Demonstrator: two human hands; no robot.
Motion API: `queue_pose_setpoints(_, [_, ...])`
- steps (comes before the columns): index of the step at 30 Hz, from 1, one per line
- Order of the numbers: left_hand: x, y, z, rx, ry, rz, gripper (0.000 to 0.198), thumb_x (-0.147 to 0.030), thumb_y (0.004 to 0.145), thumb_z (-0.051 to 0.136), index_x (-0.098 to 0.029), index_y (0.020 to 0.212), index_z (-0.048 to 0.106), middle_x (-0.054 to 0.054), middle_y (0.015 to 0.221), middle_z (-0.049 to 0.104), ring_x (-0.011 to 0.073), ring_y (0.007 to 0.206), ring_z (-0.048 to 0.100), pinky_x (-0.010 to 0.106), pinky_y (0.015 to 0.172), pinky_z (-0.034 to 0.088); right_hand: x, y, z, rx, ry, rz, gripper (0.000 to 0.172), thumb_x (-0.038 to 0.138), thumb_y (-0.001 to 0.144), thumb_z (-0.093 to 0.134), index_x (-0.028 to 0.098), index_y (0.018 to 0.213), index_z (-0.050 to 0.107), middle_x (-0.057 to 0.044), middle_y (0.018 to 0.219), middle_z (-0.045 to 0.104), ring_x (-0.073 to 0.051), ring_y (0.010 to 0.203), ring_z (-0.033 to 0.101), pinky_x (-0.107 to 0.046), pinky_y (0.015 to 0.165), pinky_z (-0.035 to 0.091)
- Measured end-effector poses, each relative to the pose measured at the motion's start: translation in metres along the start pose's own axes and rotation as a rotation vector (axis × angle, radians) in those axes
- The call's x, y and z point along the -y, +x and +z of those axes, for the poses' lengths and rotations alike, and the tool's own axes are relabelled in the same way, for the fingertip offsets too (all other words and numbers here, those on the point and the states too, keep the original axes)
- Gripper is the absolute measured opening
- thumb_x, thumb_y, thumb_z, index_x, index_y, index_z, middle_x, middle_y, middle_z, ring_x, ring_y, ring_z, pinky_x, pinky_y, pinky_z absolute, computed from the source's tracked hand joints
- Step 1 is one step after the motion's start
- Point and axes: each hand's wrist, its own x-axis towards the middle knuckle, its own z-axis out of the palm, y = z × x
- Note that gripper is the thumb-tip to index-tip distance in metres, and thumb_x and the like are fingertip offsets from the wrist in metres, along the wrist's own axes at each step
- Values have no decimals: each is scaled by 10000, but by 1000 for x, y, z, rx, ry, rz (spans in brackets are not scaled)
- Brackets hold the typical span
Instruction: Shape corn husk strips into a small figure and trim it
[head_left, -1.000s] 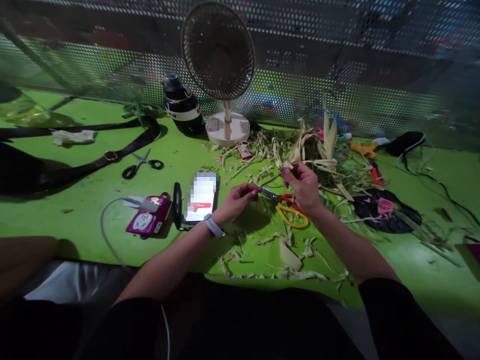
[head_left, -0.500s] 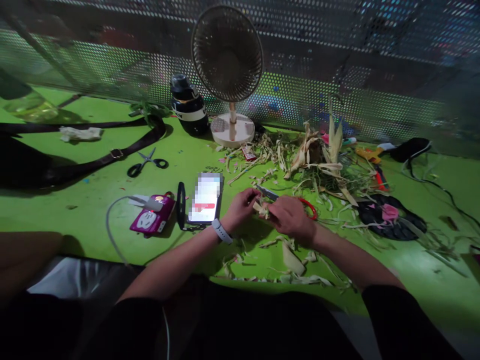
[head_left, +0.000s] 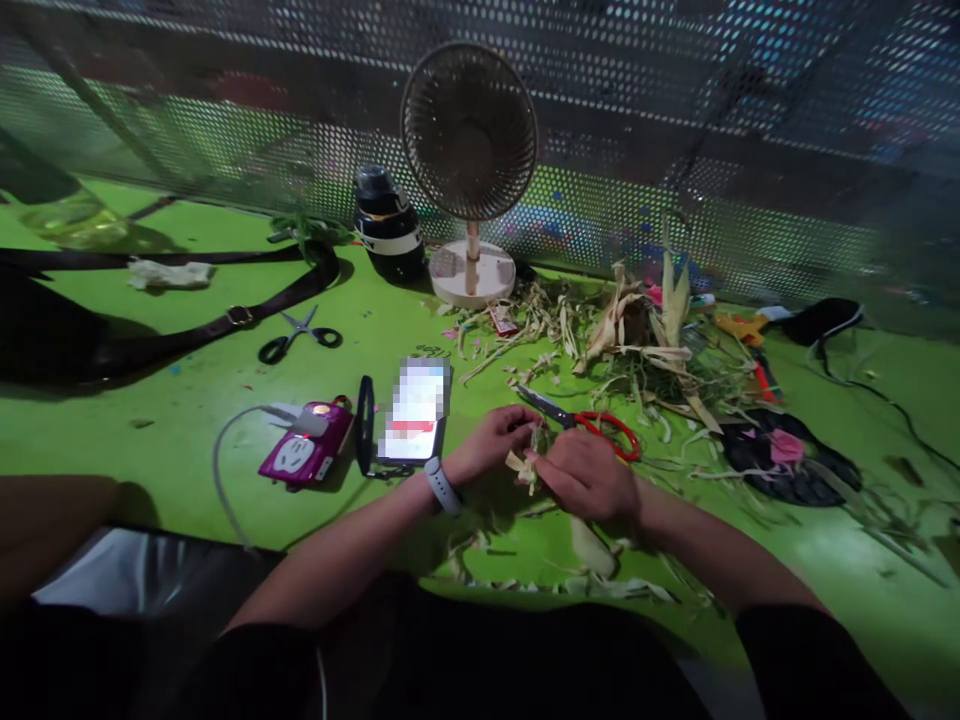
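Observation:
Between my two hands is a small bundle of pale dried husk strips (head_left: 523, 468). My left hand (head_left: 495, 440), with a watch on its wrist, pinches the bundle's upper end. From the other side my right hand (head_left: 589, 472) is closed, its thumb and fingers pressed on the same bundle. Just beyond the hands, red-handled scissors (head_left: 606, 432) lie on the green table (head_left: 450, 535), blades pointing away to the left. Loose husk pieces (head_left: 592, 548) are scattered on the table below my hands. The exact shape of the bundle is partly hidden by my fingers.
To the left lie a phone (head_left: 412, 415), a purple power adapter (head_left: 307, 445) and black-handled scissors (head_left: 300, 335). A fan (head_left: 471, 135) and a dark bottle (head_left: 388, 230) stand at the back. A heap of husks (head_left: 622, 325) and a black tray-like piece (head_left: 750, 465) are at right.
The whole view has shifted slightly, so things appear lower. The red-handled scissors now show more fully beyond my right hand. Both hands still hold the husk bundle, with the fingers slightly repositioned.

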Motion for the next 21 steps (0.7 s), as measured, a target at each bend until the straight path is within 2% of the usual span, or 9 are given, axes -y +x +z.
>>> queue_pose_setpoints(3, [1,3,-2,-121,-25,-122,219,-357,782,618,-148,834,579,-16,648,585,86,525,521,194,484,348,6,4,-10,-38,148,5,197,148,856,556,176,1047,595,-12,667,633,-150,625,580,-299,596,483])
queue_pose_setpoints(4, [0,3,-2,-147,-31,-138,216,-359,785,614,-152,830,570,-25,624,572,82,504,510,190,468,333,6,5,-12,-57,192,68,166,198,858,577,197,1024,595,-8,676,637,-149,630,583,-296,593,483])
queue_pose_setpoints(6, [-3,2,0,-130,-52,-119,225,-371,789,612,-156,842,575,-36,609,560,74,491,489,188,468,331,0,7,-11,-100,289,377,118,291,865,594,218,957,596,-4,690,631,-141,619,576,-277,567,473])
queue_pose_setpoints(8, [-6,1,3,-92,-80,-90,244,-391,782,621,-157,846,589,-41,617,555,69,498,472,193,482,339,-15,8,-5,-145,439,864,136,343,885,565,210,885,590,0,695,615,-124,597,559,-248,536,461])
queue_pose_setpoints(9, [-7,0,4,-99,-91,-87,245,-389,774,630,-155,836,592,-41,624,555,69,509,473,195,496,348,-25,7,-1,-190,552,1057,186,388,882,560,204,870,586,8,692,610,-119,589,555,-243,536,468])
queue_pose_setpoints(11, [-8,0,4,-153,-105,-110,224,-363,763,642,-153,817,587,-40,628,553,73,533,483,201,529,370,-44,4,7,-317,697,1246,287,467,776,666,196,800,575,24,687,595,-110,605,539,-230,549,472])
queue_pose_setpoints(14, [-9,1,3,-180,-128,-141,181,-308,763,627,-155,853,589,-35,652,573,83,577,514,206,572,390,-60,-1,14,-342,805,1347,355,486,682,742,184,791,589,25,719,602,-100,624,524,-221,566,461])
queue_pose_setpoints(18, [-7,-1,2,-33,-138,-113,236,-267,724,654,-168,932,605,-27,725,606,97,651,545,220,638,416,-57,-2,13,-324,798,1372,368,483,665,756,182,728,556,45,651,557,-87,592,487,-213,557,420])
queue_pose_setpoints(21, [-5,-2,3,65,-110,-88,292,-330,715,697,-156,930,603,-21,739,593,95,658,530,228,653,421,-52,2,12,-309,822,1385,367,469,651,768,183,726,551,48,664,564,-87,607,497,-214,573,418])
